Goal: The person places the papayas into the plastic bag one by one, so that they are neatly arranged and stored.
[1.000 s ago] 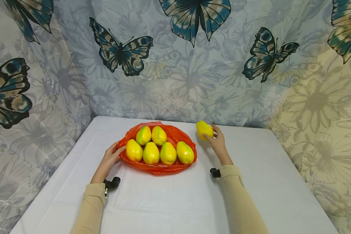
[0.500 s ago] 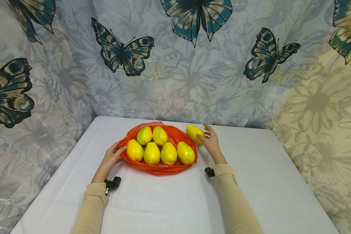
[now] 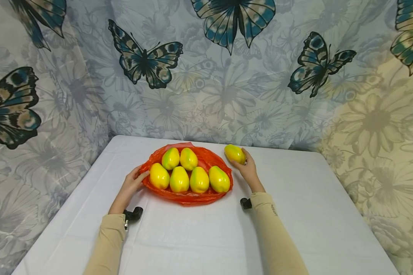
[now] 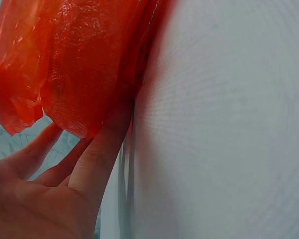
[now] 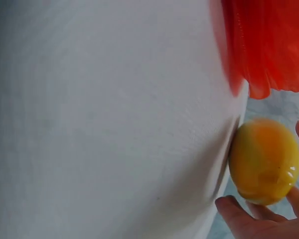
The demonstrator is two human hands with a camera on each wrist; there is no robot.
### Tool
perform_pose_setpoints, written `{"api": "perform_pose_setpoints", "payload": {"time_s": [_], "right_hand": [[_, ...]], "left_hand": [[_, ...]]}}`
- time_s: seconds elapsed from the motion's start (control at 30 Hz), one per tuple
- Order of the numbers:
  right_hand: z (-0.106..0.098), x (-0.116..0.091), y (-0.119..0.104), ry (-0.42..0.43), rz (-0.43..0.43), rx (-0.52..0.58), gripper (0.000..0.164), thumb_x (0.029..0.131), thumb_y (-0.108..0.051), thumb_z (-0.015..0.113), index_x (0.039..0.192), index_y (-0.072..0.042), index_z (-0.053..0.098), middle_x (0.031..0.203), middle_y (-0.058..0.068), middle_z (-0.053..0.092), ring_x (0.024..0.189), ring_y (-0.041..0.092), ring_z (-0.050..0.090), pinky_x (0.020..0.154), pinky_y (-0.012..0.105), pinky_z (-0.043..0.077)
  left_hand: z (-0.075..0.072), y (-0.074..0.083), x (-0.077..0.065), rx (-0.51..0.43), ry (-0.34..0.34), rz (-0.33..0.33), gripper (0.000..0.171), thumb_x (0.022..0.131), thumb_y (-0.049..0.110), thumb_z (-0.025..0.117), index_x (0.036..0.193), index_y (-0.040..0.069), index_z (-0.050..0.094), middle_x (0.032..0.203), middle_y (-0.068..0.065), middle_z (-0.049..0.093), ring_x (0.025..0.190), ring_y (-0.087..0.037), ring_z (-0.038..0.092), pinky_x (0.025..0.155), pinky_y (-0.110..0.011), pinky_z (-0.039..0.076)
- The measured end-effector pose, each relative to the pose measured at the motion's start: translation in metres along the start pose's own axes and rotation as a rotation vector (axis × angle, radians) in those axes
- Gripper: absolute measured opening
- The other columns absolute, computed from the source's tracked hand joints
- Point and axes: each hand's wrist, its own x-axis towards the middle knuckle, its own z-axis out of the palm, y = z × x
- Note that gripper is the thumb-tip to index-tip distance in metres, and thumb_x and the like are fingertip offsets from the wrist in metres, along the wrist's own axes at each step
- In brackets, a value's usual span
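A red plastic bag [image 3: 182, 198] lies spread open on the table, with several glossy yellow-green fruits shaped like mangoes inside; one such fruit [image 3: 199, 180] sits in its front row. My left hand [image 3: 131, 182] holds the bag's left edge, its thumb and fingers against the plastic in the left wrist view. Beyond the bag's right rim, my right hand [image 3: 248, 169] holds another of these yellow mangoes [image 3: 234, 153], fingers curved behind it and thumb on its near side. In the right wrist view this mango [image 5: 264, 159] is close to the table surface.
The white-covered table [image 3: 192, 236] reaches back to a wall cloth [image 3: 223, 95] printed with butterflies and flowers. The table's far edge runs close behind the bag and the loose mango. Each wrist bears a small black camera.
My right hand has moved left with the mango, toward the bag. In the last half second the mango has shifted slightly right and back. The left hand and the bag stay put.
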Motion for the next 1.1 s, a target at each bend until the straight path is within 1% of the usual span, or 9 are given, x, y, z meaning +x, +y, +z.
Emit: {"api": "perform_pose_setpoints", "payload": {"time_s": [0.1,0.27,0.37,0.47,0.57,0.73,0.83,1.0,1.1], "right_hand": [[0.0,0.0012,0.0018,0.016,0.004,-0.001,0.077,0.093,-0.022,0.066,0.155,-0.008,0.022,0.161,0.017,0.023,0.145,0.035,0.027,0.117,0.051,0.029],[-0.0002,0.004,0.0027,0.062,0.01,0.014,0.071,0.093,-0.015,0.066,0.152,-0.007,0.027,0.158,0.018,0.027,0.142,0.037,0.031,0.116,0.05,0.032],[-0.0003,0.0046,0.0026,0.088,0.019,0.037,0.066,0.092,-0.011,0.066,0.148,-0.007,0.03,0.156,0.02,0.03,0.14,0.038,0.033,0.115,0.05,0.033],[-0.0004,0.005,0.0029,0.096,0.038,0.058,0.063,0.092,-0.009,0.066,0.145,-0.006,0.031,0.154,0.024,0.031,0.136,0.041,0.037,0.113,0.05,0.035],[-0.0011,0.0046,0.0035,0.097,0.062,0.065,0.063,0.092,-0.008,0.065,0.145,-0.007,0.03,0.152,0.026,0.031,0.131,0.043,0.041,0.11,0.05,0.039],[-0.0021,0.0024,0.0046,0.073,0.083,0.01,0.068,0.094,-0.014,0.065,0.151,-0.009,0.029,0.147,0.028,0.033,0.127,0.043,0.045,0.106,0.05,0.043],[-0.0024,0.0008,0.0047,0.055,0.081,-0.009,0.069,0.093,-0.017,0.066,0.152,-0.01,0.03,0.148,0.027,0.032,0.128,0.043,0.044,0.107,0.05,0.042],[-0.0021,-0.0014,0.0044,0.04,0.07,0.01,0.069,0.092,-0.016,0.068,0.15,-0.009,0.031,0.156,0.023,0.029,0.133,0.043,0.042,0.111,0.049,0.039],[-0.0016,-0.002,0.0028,0.037,0.063,0.014,0.072,0.092,-0.015,0.068,0.152,-0.009,0.029,0.156,0.024,0.028,0.131,0.044,0.044,0.11,0.049,0.039]], "left_hand": [[0.0,0.0005,0.0003,0.0,-0.001,0.004,0.071,0.098,0.046,0.052,0.155,0.012,0.025,0.157,-0.017,0.033,0.136,-0.031,0.042,0.108,-0.045,0.042],[0.0002,0.0015,-0.0004,-0.006,-0.001,0.014,0.069,0.099,0.045,0.052,0.154,0.011,0.027,0.155,-0.017,0.036,0.131,-0.029,0.045,0.096,-0.028,0.048],[0.0002,0.002,-0.0009,-0.005,0.001,0.017,0.068,0.099,0.045,0.052,0.154,0.012,0.028,0.155,-0.016,0.037,0.128,-0.027,0.047,0.091,-0.023,0.048],[0.0006,0.003,-0.0016,-0.001,0.0,0.018,0.069,0.099,0.046,0.051,0.154,0.011,0.028,0.155,-0.017,0.037,0.128,-0.027,0.046,0.094,-0.026,0.048],[0.0008,0.0031,-0.002,0.002,-0.004,0.015,0.071,0.099,0.046,0.051,0.154,0.011,0.026,0.156,-0.018,0.034,0.132,-0.029,0.045,0.102,-0.036,0.047],[0.0019,0.002,-0.0012,-0.007,0.0,0.005,0.071,0.099,0.045,0.052,0.155,0.01,0.025,0.157,-0.018,0.032,0.137,-0.033,0.042,0.109,-0.048,0.041],[0.0023,0.0017,-0.0008,-0.004,0.0,0.001,0.071,0.099,0.045,0.053,0.155,0.01,0.025,0.157,-0.018,0.032,0.137,-0.033,0.042,0.109,-0.048,0.042],[0.0015,0.002,-0.0012,0.001,0.0,-0.001,0.071,0.099,0.044,0.052,0.155,0.01,0.024,0.158,-0.018,0.031,0.137,-0.032,0.042,0.108,-0.045,0.043],[0.0017,0.0029,-0.0019,0.004,-0.002,0.003,0.071,0.099,0.044,0.051,0.155,0.01,0.024,0.158,-0.017,0.031,0.137,-0.032,0.042,0.107,-0.042,0.045]]}}
